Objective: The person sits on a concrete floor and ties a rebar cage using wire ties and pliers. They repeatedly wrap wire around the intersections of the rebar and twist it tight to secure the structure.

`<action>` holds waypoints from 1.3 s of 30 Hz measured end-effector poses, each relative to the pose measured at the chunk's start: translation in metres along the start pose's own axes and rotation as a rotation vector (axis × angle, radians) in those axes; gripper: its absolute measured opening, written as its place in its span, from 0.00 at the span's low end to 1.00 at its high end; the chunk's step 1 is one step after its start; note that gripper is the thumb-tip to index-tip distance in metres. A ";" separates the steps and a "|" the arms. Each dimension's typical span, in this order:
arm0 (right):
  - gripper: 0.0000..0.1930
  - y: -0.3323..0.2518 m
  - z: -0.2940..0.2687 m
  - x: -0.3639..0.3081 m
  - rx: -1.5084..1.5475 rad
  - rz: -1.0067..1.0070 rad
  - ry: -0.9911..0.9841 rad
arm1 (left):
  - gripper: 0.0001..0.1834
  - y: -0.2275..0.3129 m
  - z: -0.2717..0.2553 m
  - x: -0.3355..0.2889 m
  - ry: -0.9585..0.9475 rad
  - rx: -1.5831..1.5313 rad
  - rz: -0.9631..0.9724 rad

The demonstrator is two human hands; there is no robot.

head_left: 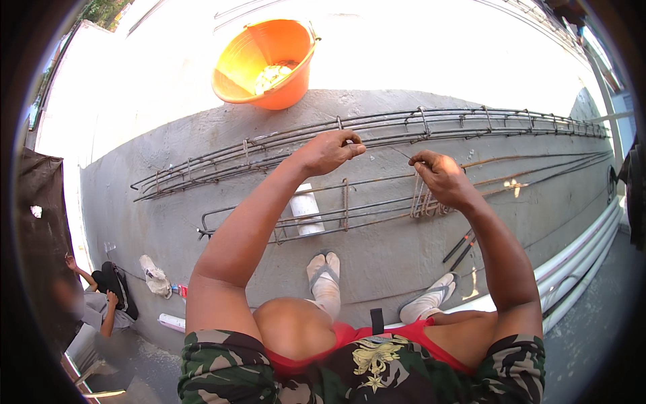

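Observation:
My left hand (334, 151) is closed in a pinch above the far steel rebar cage (425, 122). Level with it to the right, my right hand (442, 178) also pinches. A thin wire (401, 153) stretches between the fingertips of both hands. Beneath them lies a second, nearer set of rebar with a rusty stirrup (346, 203) around its bars. Several stirrups (424, 202) are bunched together on it, just below my right hand. A short white pipe piece (306, 210) sits under the nearer bars.
An orange bucket (282, 97) with pale contents stands beyond the cages. Black tool handles (459, 249) lie near my right foot. Long white pipes (579, 269) run along the right. At lower left, another person (101, 303) sits near a whitish crumpled item (155, 277).

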State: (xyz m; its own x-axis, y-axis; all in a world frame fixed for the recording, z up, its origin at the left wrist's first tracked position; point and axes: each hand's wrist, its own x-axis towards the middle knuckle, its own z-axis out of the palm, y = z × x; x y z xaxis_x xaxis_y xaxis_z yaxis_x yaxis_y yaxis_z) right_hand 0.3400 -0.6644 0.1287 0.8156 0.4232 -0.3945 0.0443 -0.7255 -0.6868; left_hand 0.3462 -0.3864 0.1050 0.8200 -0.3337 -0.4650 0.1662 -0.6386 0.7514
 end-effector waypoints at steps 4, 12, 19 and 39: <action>0.15 0.010 0.036 0.001 0.125 0.209 -0.177 | 0.26 -0.087 0.030 -0.010 -0.046 0.179 -0.126; 0.16 0.074 0.141 -0.004 0.260 0.418 -0.154 | 0.22 -0.145 0.123 0.035 0.044 0.030 -0.217; 0.18 0.079 0.178 0.010 0.248 0.444 0.022 | 0.18 -0.159 0.122 0.036 0.078 -0.050 -0.144; 0.11 0.036 0.254 0.079 1.024 0.659 -0.041 | 0.17 -0.192 0.112 0.037 0.159 -0.424 -0.286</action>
State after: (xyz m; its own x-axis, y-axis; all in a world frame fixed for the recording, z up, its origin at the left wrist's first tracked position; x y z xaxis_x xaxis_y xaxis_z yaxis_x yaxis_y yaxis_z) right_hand 0.2597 -0.5188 -0.0822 0.4904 0.1657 -0.8556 -0.8620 -0.0525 -0.5042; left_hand 0.2834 -0.3540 -0.1091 0.7767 -0.0570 -0.6273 0.5752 -0.3416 0.7433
